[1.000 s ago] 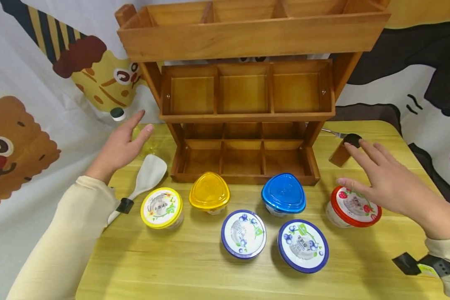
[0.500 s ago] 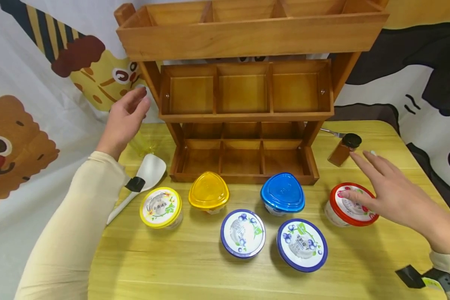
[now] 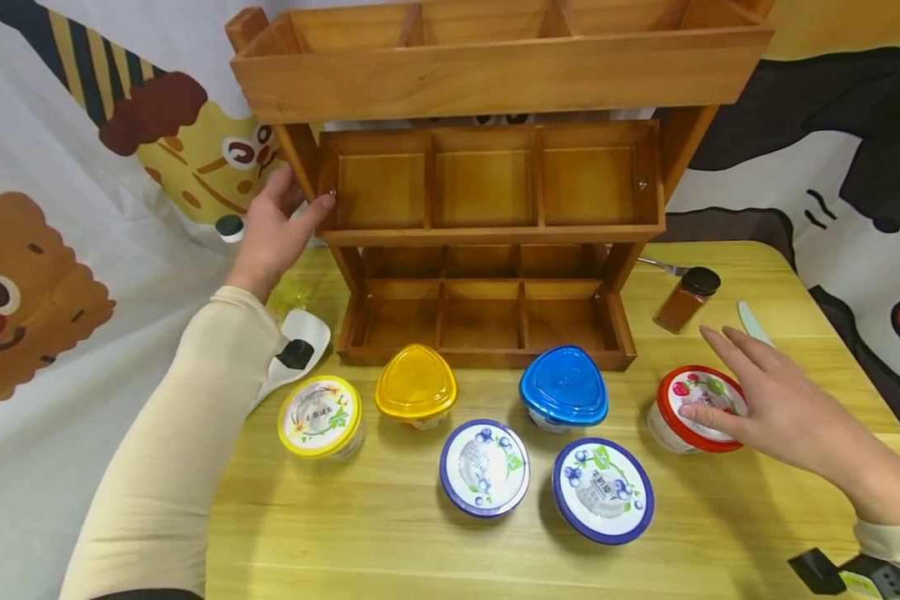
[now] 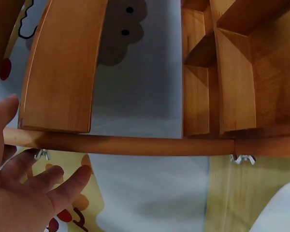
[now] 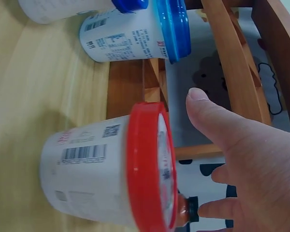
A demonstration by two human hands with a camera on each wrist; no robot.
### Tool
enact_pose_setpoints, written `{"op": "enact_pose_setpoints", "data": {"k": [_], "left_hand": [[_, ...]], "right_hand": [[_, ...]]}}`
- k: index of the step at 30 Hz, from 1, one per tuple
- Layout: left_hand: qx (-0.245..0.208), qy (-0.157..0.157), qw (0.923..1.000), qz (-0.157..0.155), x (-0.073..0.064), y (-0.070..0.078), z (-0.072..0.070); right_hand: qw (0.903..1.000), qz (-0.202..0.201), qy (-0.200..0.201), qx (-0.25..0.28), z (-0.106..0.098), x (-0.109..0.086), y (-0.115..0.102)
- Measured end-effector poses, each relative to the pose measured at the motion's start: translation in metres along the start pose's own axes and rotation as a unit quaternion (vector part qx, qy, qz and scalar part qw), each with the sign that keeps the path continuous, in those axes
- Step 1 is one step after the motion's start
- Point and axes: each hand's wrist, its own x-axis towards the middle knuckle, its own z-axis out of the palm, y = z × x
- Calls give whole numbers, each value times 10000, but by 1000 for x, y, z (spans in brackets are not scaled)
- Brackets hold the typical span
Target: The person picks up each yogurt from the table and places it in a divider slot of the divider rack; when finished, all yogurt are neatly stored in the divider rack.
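Observation:
At the left side of the wooden shelf (image 3: 495, 79), my left hand (image 3: 270, 237) is around the side post (image 4: 159, 145), thumb on the front side and fingers on the outer side. The left wrist view shows its fingers spread, with a gap between them and the post. My right hand (image 3: 787, 408) hovers with extended fingers over a red-lidded tub (image 5: 87, 169), its thumb overlapping the lid in the head view. A blue-lidded tub (image 3: 565, 387) and a gold-lidded tub (image 3: 417, 383) stand before the shelf. Closer are two purple-rimmed tubs (image 3: 485, 467) and a yellow-rimmed tub (image 3: 318, 417).
A white spatula (image 3: 317, 332) lies at the left, partly hidden by the sleeve. Behind the left hand is a bottle with a dark cap (image 3: 229, 226). On the right are a black-capped jar (image 3: 687, 298), a fork (image 3: 663, 266) and a pale green handle (image 3: 752, 322).
My left hand has moved right from above the bottle to the shelf's left post. My right hand has dropped slightly, uncovering the jar's cap and the pale green handle. The tubs stay put.

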Motion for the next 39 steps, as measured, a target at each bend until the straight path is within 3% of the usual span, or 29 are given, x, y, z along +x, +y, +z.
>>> {"op": "enact_pose_setpoints", "data": {"k": [3,10,15,24,33,39], "left_hand": [[57,70,9999,89,3,1,3],[389,188,9988,-210,6,8,6],[382,168,9985,-365,6,10,6],[435,151,9983,-369,5,9,5],[603,-6,9975,-360,5,10,1],[599,-217,9963,-581,6,13,1]], "right_hand": [[9999,4,-47,98,4,-2,1],[9990,35,-240,371,12,-8,2],[9982,111,-388,433,15,-9,2],[9978,189,-479,423,20,-9,0],[9967,395,-551,448,23,-9,-2],[9973,317,-399,524,24,-11,-2]]}}
